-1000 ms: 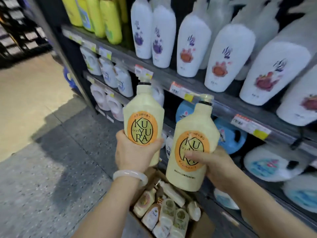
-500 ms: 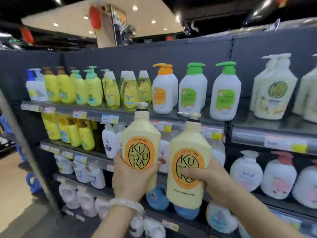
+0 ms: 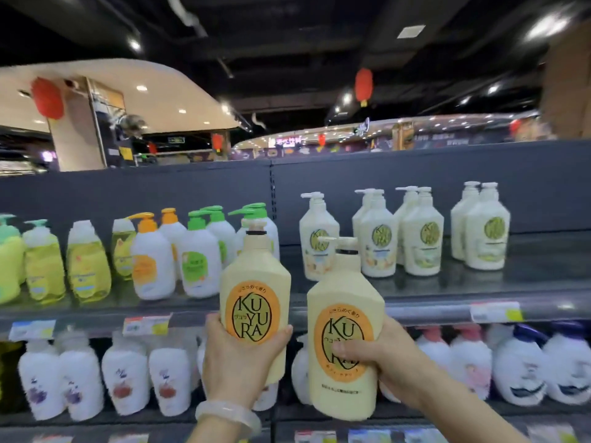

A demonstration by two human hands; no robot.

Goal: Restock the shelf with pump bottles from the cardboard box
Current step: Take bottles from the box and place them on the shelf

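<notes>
I hold two cream pump bottles with orange oval KUYURA labels upright in front of the top shelf [image 3: 447, 282]. My left hand [image 3: 236, 362] grips the left bottle [image 3: 254, 282] from below. My right hand [image 3: 390, 356] wraps the lower half of the right bottle [image 3: 343, 314], fingers across its label. Both bottles sit at the shelf's front edge, before a gap between the green-capped bottles and the white KUYURA bottles [image 3: 399, 238]. The cardboard box is out of view.
The top shelf carries yellow and white bottles [image 3: 153, 260] with orange and green pumps on the left. White round bottles [image 3: 128, 382] fill the shelf below. Price tags [image 3: 145, 324] line the shelf edge. Bare shelf lies right of the white KUYURA bottles.
My view has swung up from the floor and box to the top shelf. Both hands have lifted their bottles up to the level of the top shelf's front edge.
</notes>
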